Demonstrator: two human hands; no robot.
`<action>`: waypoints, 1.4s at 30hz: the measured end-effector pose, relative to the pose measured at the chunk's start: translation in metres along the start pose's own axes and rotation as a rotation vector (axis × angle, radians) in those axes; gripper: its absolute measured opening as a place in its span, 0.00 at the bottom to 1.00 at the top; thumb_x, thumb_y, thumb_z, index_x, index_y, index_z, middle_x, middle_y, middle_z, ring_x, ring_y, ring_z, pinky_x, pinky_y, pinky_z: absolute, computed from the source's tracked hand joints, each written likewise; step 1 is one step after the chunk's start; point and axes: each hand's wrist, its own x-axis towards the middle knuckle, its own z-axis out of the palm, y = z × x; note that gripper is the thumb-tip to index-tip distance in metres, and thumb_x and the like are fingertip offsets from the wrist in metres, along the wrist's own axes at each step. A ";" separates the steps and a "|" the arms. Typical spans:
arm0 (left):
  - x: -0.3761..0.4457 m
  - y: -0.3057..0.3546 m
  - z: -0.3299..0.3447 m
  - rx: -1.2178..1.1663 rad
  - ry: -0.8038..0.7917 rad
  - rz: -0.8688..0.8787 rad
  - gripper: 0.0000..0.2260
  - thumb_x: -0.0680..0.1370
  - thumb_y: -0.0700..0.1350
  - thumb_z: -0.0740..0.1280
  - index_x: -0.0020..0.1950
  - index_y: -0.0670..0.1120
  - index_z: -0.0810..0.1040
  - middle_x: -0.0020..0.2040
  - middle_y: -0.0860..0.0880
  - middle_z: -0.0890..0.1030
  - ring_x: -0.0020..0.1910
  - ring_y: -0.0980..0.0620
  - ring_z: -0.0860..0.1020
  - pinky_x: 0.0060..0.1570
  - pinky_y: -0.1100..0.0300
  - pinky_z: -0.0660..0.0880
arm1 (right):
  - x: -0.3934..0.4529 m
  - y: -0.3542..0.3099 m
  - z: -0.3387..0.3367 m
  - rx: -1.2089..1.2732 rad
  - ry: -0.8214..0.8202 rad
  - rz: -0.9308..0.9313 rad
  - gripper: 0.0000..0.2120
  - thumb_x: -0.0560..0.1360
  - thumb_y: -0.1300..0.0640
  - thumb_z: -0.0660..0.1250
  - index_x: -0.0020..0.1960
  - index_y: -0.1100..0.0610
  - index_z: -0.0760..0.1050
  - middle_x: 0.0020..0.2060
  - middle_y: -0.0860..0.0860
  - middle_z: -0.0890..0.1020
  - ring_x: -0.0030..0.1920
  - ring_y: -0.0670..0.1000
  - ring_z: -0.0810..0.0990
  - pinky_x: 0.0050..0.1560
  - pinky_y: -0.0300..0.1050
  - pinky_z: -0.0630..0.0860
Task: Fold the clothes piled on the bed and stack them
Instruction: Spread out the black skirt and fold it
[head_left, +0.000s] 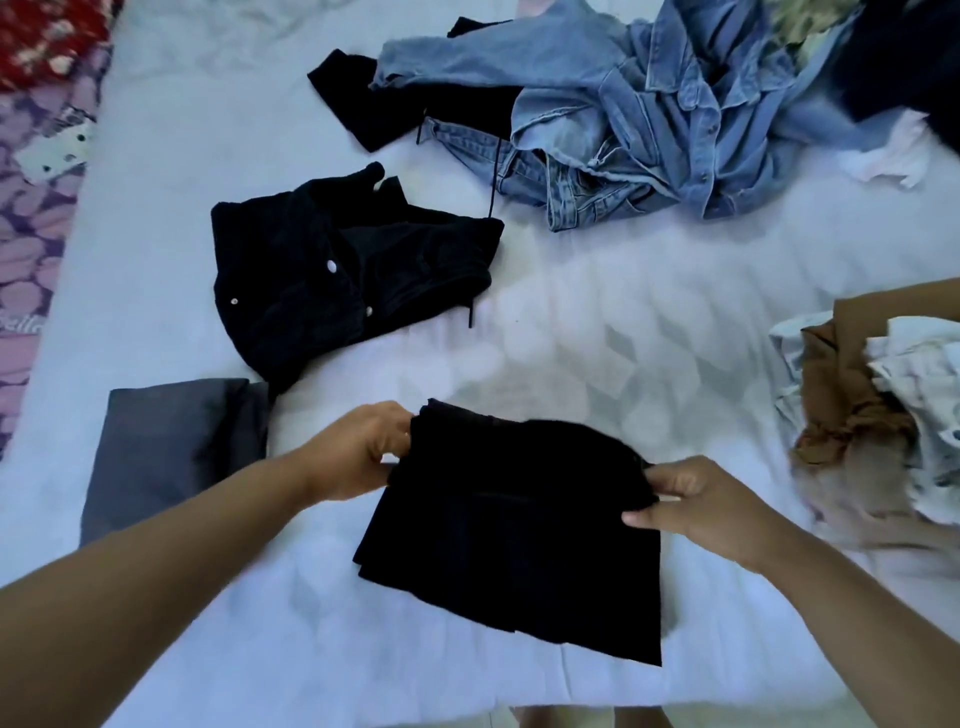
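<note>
At the far left edge lies a patterned cover (31, 218) in purple and pink blotches, with a red flowered patch at the top corner. Beside it stretches the white bed sheet (597, 322), quilted in a faint puffy diamond texture. On the sheet at lower left rests a folded grey garment (171, 452), smooth and flat, roughly rectangular. Just above it sits a black jacket (332, 270), bunched and thick, with pale round snap buttons down its front.

The left hand (358, 452) pinches the upper left corner of a black skirt (514, 535), thumb and fingers closed on the fabric. The skirt lies near the front edge of the bed, in the middle, between both hands. It is matte black, narrower at the top and flaring wider toward the bottom hem, with faint vertical folds like pleats; detail inside the dark cloth is hard to make out. The right hand (701, 504) grips the upper right corner, fingers curled over the bunched edge.

Further back, a black garment (358, 104) lies partly under a crumpled heap of pale blue denim (649, 119) showing seams, buttons and frayed edges. At the right edge sits a rumpled mound of brown cloth (841, 395) mixed with white fabric (924, 374).
</note>
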 end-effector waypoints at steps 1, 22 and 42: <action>-0.012 -0.006 0.013 0.058 -0.028 -0.006 0.04 0.71 0.44 0.69 0.38 0.53 0.76 0.42 0.63 0.75 0.41 0.66 0.71 0.39 0.69 0.67 | -0.005 0.010 0.006 -0.036 -0.027 0.023 0.22 0.68 0.75 0.71 0.40 0.46 0.83 0.39 0.42 0.85 0.44 0.36 0.81 0.47 0.28 0.72; -0.034 0.010 0.163 0.512 -0.059 -0.274 0.33 0.76 0.70 0.46 0.78 0.56 0.49 0.75 0.48 0.64 0.74 0.47 0.56 0.67 0.45 0.55 | -0.001 0.106 0.089 -1.178 0.128 -0.250 0.30 0.81 0.42 0.39 0.54 0.43 0.81 0.62 0.49 0.79 0.65 0.50 0.68 0.67 0.54 0.55; -0.027 0.028 0.120 -0.769 0.163 -0.813 0.35 0.73 0.40 0.72 0.70 0.67 0.61 0.68 0.56 0.71 0.61 0.57 0.75 0.59 0.63 0.74 | -0.009 0.060 0.104 -0.029 0.457 0.372 0.20 0.73 0.65 0.65 0.62 0.53 0.68 0.40 0.48 0.80 0.38 0.47 0.80 0.34 0.37 0.73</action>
